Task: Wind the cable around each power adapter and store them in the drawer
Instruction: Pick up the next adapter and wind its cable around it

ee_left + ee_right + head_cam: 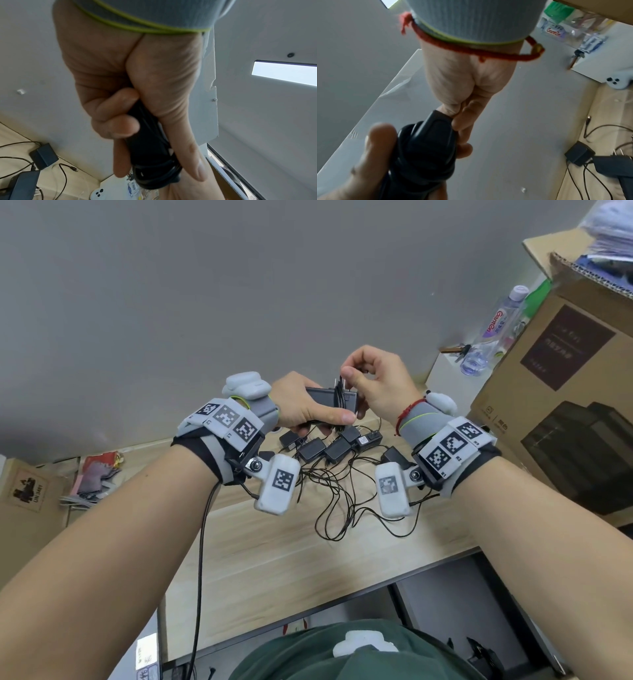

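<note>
My left hand (310, 409) grips a black power adapter (329, 398) raised above the desk, thumb along its near side. Its thin black cable (339, 398) is looped around the adapter's middle. My right hand (371, 378) pinches that cable just above the adapter. In the left wrist view my fingers (116, 115) curl round the adapter (150, 151) with cable turns on it. The right wrist view shows my fingertips (462, 129) on the wrapped adapter (428, 148). Several more black adapters (329, 445) lie on the desk with tangled cables (342, 501). No drawer is in view.
The light wooden desk (274, 542) runs to a grey wall. A large cardboard box (561, 392) stands at right, with a plastic bottle (496, 330) and a white box (445, 371) beside it. Cardboard and papers (92, 474) sit at left.
</note>
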